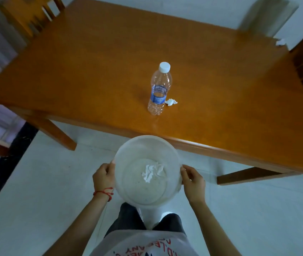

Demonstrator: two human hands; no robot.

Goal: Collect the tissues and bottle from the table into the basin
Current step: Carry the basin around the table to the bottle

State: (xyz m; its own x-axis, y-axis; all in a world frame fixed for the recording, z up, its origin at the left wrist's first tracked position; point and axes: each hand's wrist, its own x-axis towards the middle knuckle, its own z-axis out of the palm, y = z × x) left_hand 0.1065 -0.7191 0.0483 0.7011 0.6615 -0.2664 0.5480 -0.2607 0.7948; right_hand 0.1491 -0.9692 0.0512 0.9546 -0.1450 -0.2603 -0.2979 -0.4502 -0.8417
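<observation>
Here the left hand (103, 175) and right hand (193, 179) both clasp the rim of the translucent round plastic basin (128, 150), held level just off the wooden table (91, 71) edge, probably to receive items. One crumpled white tissue (152, 172) lies inside; the clear capped bottle (159, 89), upright, with a small tissue scrap (171, 102) just beside it, waits on the table.

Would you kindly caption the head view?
Both hands hold basin with one tissue; bottle and tissue remain on table.
</observation>
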